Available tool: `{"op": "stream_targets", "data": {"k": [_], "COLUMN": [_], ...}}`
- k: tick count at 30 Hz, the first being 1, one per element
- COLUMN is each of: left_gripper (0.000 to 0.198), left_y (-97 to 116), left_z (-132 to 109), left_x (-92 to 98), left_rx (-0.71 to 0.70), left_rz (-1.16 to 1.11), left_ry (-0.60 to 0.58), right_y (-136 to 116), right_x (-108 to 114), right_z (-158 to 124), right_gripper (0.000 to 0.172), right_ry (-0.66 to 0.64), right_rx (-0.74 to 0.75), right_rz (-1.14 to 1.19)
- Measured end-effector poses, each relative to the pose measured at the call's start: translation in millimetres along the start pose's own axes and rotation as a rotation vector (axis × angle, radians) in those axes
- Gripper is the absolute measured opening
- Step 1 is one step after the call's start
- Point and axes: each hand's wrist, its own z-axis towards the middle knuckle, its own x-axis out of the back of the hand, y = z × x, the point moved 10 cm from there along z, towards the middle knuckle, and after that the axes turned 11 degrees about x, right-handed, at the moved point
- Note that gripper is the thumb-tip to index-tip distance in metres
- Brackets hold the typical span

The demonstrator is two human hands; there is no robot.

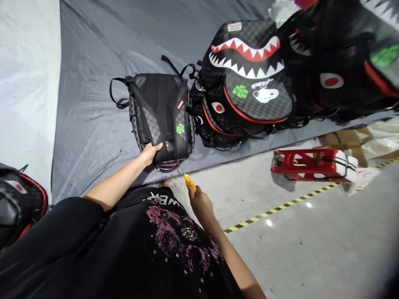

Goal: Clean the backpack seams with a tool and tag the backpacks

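Observation:
A black checkered backpack (168, 99) lies on the grey sheet in front of me, with its strap side up. Green patches and a small red label mark its shoulder straps. My left hand (151, 153) is closed on the near end of the backpack, thumb on top by the left strap and fingers partly hidden. Close to my body, to the right of the backpack's near end, my right hand (201, 203) is closed around a small yellow tool (189, 182). The tool points toward the backpack, apart from it; its exact kind is unclear.
Several shark-mouth backpacks (249, 79) are piled to the right on the grey sheet (90, 124). Another backpack (21, 195) sits at the left edge. A red plastic stool (307, 165) lies on the floor, near yellow-black tape (280, 206) and cardboard (346, 139).

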Motion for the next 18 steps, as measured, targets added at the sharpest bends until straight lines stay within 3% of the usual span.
{"op": "stream_targets", "data": {"k": [5,13,18], "left_gripper": [0.013,0.015,0.018], "left_y": [0.2,1.3,4.0], "left_z": [5.4,-4.5,-2.2], "left_x": [1.2,-0.2,-2.3], "left_rx": [-0.023,-0.080,-0.095], "left_rz": [-0.009,-0.023,-0.069], "left_ry": [0.049,0.058,0.060], "right_y": [-0.2,-20.6,-5.4], "right_x": [-6.5,-28.4,-18.6], "right_z": [1.6,29.2,35.0], "right_gripper": [0.041,0.043,0.051], "right_ry": [-0.038,-0.105,-0.072], "right_rx": [0.021,0.036,-0.038], "right_rz": [0.006,0.010,0.045]}}
